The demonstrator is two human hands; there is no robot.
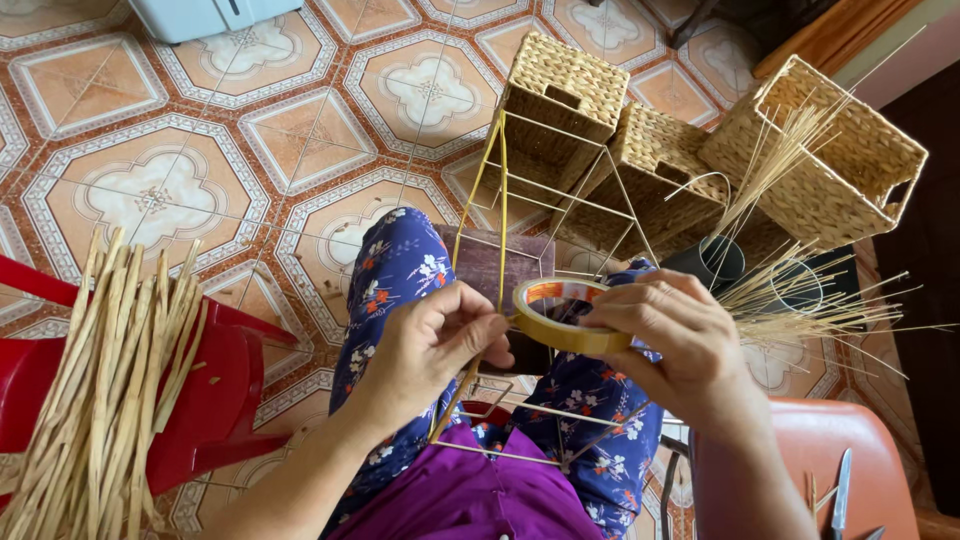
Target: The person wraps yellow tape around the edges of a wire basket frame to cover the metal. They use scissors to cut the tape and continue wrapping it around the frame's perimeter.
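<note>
- Tape roll (pixel 570 318), yellow, sits above the person's lap, just in front of the wire frame (pixel 545 200) standing on the knees.
- Right hand (pixel 670 345) curls closed around the roll's far side, steadying it.
- Left hand (pixel 435 345) pinches shut at the roll's near edge, apparently on the tape end; what it grips is hidden.
- Woven baskets (pixel 820 150) lie beyond the frame; dried straw strips (pixel 110 380) rest on a red stool (pixel 215 390) to its left.

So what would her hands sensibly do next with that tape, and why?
Probably pull a short strip free: the right hand holds the tape roll, the left hand pinches at its edge, and the wire frame rests on the lap just beside it.
</note>
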